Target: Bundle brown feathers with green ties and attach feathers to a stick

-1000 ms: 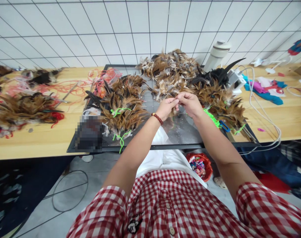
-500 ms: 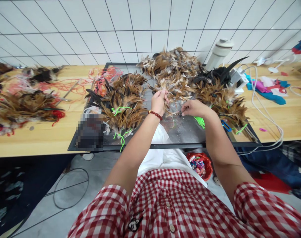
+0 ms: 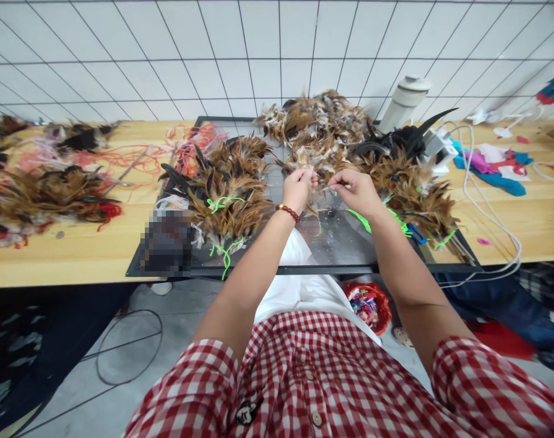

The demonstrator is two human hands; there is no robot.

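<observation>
Dark-rimmed tray (image 3: 345, 252): feather pile (image 3: 317, 125) unmoved at back. Right hand (image 3: 355, 188) raised since half a second ago, now nearer left; fingertips bunched, cannot tell on what. Left hand (image 3: 299, 188) curled around small feather tuft (image 3: 311, 203). More green string (image 3: 361, 221) exposed.

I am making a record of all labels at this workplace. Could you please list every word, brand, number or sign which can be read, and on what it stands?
No text can be read with certainty.
Black-and-white emblem on the checked shirt: white marks, too small and blurred to tell if they are letters.
Pixelated dark patch: any writing is hidden.
White bottle: no lettering visible.
</observation>
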